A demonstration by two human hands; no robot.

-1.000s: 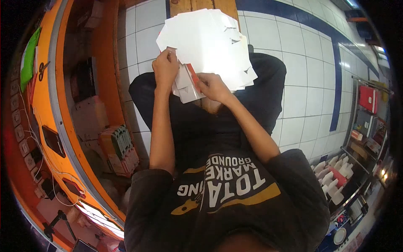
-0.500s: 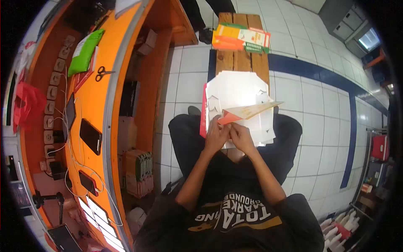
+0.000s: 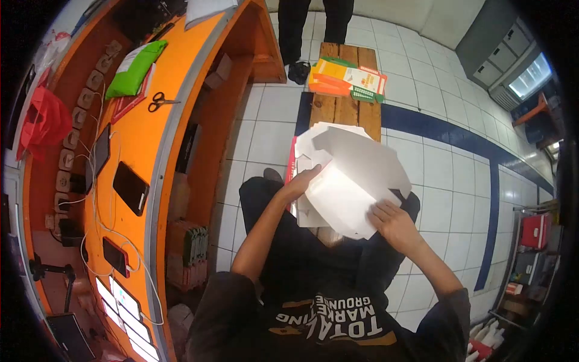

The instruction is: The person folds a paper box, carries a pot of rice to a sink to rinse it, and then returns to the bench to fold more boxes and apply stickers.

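Note:
A white cardboard sheet [image 3: 347, 193], partly folded along a crease, is held up over the wooden bench [image 3: 344, 117]. My left hand [image 3: 301, 183] grips its left edge, fingers closed on it. My right hand [image 3: 393, 224] holds the lower right edge, its fingers bent over the rim. Beneath and behind the sheet lies a stack of white cut cardboard [image 3: 304, 157] with a red edge showing at its left. Farther along the bench are folded orange, yellow and green printed cartons [image 3: 348, 80].
On the left, an orange counter [image 3: 196, 45] holds scissors [image 3: 163, 102], a green packet [image 3: 136, 70], phones [image 3: 131, 188] and cables. Another person's legs [image 3: 294, 30] stand beyond the bench. A shelf rack [image 3: 525, 253] is at the right.
The sheet has turned and opened out, showing its broad white inner face. My hands have moved apart, the right one outward and down, the left slightly up. The camera view has shifted.

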